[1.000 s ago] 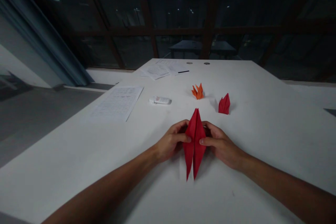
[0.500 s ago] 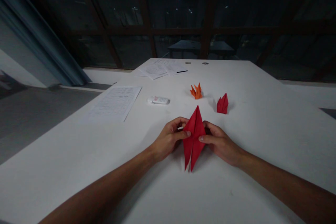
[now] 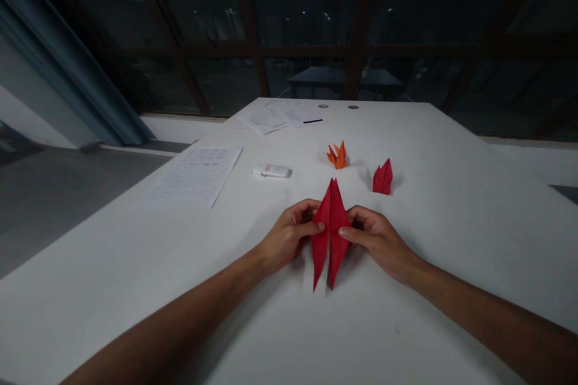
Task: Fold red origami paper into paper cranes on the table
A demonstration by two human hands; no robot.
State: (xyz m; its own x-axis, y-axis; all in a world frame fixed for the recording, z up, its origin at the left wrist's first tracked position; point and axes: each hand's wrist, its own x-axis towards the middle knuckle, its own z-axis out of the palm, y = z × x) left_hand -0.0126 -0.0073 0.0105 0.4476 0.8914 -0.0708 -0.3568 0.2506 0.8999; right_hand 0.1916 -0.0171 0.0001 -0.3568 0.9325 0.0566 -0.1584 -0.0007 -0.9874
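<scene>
Both sides of the red folded paper [image 3: 336, 214], just below and right of the frame's centre, are pinched between thumb and fingers, one by the left hand [image 3: 287, 232], one by the right hand [image 3: 380, 239]; from here I'd judge it mid-fold, its lower points parted, any next crease calling for an even grip

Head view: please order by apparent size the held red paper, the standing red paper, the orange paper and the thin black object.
1. Held red paper: largest, though nearest the camera
2. Standing red paper and orange paper: too alike to rank
3. Thin black object: smallest
</scene>
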